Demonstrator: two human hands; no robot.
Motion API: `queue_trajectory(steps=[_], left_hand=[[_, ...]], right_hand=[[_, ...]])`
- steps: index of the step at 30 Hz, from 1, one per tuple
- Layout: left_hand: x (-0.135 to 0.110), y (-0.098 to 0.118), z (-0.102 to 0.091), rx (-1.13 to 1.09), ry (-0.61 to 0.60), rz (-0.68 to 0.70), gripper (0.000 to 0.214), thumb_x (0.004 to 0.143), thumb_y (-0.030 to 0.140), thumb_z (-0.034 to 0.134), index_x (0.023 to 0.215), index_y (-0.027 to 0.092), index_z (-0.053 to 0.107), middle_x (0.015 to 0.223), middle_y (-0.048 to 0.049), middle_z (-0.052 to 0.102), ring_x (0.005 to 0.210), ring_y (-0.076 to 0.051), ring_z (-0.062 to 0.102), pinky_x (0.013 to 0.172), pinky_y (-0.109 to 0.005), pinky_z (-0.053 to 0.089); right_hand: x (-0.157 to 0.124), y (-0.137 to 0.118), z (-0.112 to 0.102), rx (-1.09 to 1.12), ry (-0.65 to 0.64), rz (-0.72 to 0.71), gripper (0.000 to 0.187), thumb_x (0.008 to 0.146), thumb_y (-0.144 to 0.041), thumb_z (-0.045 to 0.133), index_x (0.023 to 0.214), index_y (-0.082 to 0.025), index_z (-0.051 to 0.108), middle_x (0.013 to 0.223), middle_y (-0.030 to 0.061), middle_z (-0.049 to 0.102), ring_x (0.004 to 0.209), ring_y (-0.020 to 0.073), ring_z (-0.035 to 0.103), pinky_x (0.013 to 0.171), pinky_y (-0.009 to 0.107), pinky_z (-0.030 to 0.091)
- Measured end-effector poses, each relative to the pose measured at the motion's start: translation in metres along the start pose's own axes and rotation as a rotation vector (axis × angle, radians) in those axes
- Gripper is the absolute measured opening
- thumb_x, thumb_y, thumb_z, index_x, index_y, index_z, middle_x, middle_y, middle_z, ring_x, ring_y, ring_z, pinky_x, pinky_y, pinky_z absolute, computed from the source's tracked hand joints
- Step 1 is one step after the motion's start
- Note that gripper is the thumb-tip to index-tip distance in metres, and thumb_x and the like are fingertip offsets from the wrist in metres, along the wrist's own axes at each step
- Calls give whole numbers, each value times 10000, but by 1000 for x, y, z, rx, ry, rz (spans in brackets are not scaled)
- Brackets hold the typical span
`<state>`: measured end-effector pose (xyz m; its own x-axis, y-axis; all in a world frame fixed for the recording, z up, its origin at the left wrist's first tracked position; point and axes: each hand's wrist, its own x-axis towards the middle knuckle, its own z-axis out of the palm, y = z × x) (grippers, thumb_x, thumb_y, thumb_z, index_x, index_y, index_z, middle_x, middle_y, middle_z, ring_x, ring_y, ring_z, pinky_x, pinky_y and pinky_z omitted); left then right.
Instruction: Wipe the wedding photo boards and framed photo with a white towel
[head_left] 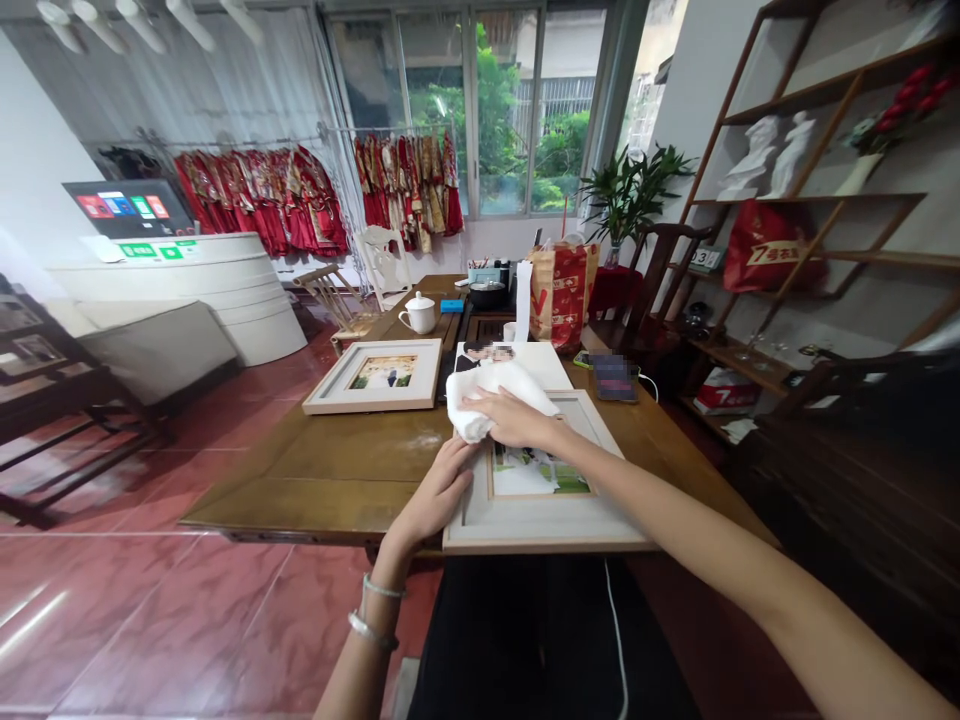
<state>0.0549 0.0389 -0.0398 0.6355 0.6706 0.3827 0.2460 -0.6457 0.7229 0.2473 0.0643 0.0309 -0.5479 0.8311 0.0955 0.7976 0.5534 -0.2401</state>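
A white-framed photo (541, 520) lies flat at the near edge of the wooden table (337, 470), slightly overhanging it. My right hand (514, 418) presses a crumpled white cloth (491, 392) onto the frame's upper left part, fingers closed on the cloth. My left hand (436, 495) rests on the frame's left edge, fingers curled against it, steadying it. Two bracelets sit on my left wrist.
A second framed photo (375, 376) lies further left on the table, and a print (517, 355) behind the cloth. A white teapot (420, 313), a red paper bag (564, 290), a phone (613, 378) and a tea tray stand further back. Shelves at right, red garments on racks behind.
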Motion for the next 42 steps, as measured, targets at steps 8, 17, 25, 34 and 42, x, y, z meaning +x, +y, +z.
queue_trajectory(steps=[8, 17, 25, 34, 42], left_hand=[[1, 7, -1, -8, -10, 22, 426, 890, 199, 388, 1309, 245, 457, 1389, -60, 421, 1330, -226, 288, 1136, -461, 195], [0, 7, -2, -2, -6, 23, 426, 898, 203, 375, 1315, 251, 449, 1400, -51, 411, 1331, -224, 289, 1141, -455, 196], [0, 6, -1, 3, -15, 6, 430, 903, 210, 377, 1329, 244, 425, 1425, -57, 373, 1340, -223, 271, 1145, -450, 170], [-1, 10, 0, -13, 4, -26, 436, 898, 206, 374, 1331, 236, 417, 1445, -57, 344, 1354, -218, 254, 1147, -429, 159], [-1, 8, -1, -17, -10, -12, 456, 887, 170, 374, 1337, 233, 409, 1444, -50, 345, 1353, -209, 249, 1151, -416, 151]], right_hand=[[-85, 30, -14, -7, -155, 60, 732, 622, 23, 360, 1310, -202, 469, 1418, 38, 397, 1356, 195, 223, 1099, 459, 168], [-114, 55, -24, -175, 135, 429, 684, 655, -30, 396, 1307, -218, 486, 1354, 35, 486, 1298, 254, 349, 1061, 424, 269], [-76, 17, 9, -70, 47, 251, 786, 615, -38, 428, 1384, -189, 362, 1458, 74, 318, 1377, 276, 116, 1075, 581, 63], [-151, -51, -20, 260, -247, -72, 821, 591, 7, 387, 1367, -259, 388, 1418, -17, 393, 1362, 186, 202, 1123, 458, 109], [-176, -24, -30, -2, -165, 336, 740, 626, -1, 369, 1304, -279, 481, 1386, -37, 436, 1328, 214, 297, 1106, 452, 203]])
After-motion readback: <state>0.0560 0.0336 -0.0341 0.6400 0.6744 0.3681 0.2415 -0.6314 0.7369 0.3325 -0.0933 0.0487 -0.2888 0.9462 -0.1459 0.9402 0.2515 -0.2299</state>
